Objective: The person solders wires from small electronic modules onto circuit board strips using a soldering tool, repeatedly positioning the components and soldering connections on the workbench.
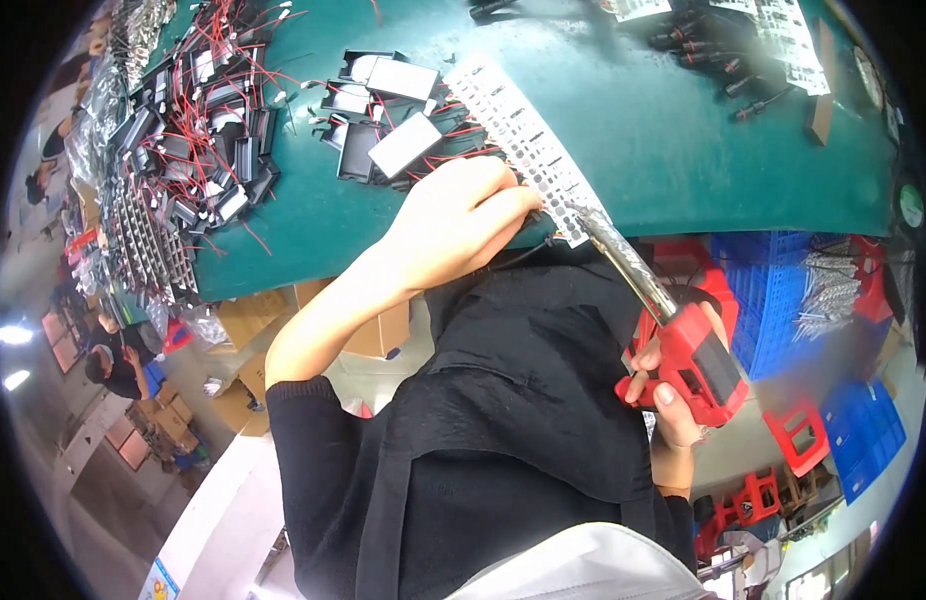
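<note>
My right hand (673,390) is wrapped round the red handle of a soldering gun (698,365). Its long metal barrel points up and left, and the tip meets the lower end of a white circuit board panel (528,140) lying on the green table. With fingers pinched together, my left hand (463,215) is at the left edge of that panel, by its lower end. A thin wire seems to be between the fingertips, though most of it is hidden. Just beyond this hand lie white battery packs (405,145) and black plastic cases (359,150), with red and black wires running to the panel.
A heap of black cases with red wires (208,130) covers the table's left side. Dark cable parts (703,50) and another white panel (788,45) lie at the far right. Blue crates (768,300) and red stools stand right, below the table. Other people are at far left.
</note>
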A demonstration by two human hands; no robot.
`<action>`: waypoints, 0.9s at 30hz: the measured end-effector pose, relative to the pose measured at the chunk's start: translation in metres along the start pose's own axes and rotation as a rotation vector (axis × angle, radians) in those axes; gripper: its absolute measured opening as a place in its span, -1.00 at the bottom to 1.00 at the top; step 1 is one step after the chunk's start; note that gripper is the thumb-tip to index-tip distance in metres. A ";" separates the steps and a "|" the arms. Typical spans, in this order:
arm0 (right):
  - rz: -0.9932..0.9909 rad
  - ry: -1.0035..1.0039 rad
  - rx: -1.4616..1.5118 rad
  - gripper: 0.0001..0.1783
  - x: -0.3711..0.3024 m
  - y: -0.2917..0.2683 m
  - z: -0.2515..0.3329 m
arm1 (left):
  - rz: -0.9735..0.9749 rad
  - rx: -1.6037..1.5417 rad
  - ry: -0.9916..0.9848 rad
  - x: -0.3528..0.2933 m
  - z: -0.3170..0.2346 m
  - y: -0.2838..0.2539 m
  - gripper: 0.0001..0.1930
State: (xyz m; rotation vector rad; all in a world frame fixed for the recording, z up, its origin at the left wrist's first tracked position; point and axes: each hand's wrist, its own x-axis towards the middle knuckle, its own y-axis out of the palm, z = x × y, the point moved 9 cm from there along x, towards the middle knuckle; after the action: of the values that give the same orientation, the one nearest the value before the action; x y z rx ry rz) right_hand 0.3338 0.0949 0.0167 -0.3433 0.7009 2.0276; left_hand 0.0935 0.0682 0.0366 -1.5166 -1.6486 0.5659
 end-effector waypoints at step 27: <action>0.071 0.016 -0.241 -0.19 0.013 0.005 -0.007 | -0.066 0.000 -0.005 0.004 0.003 0.002 -0.73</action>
State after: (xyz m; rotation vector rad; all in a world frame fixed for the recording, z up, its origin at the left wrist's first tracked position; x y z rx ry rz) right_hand 0.3229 0.0979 0.0067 -0.4807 0.4850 2.1847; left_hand 0.0926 0.0733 0.0340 -1.4567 -1.6962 0.5346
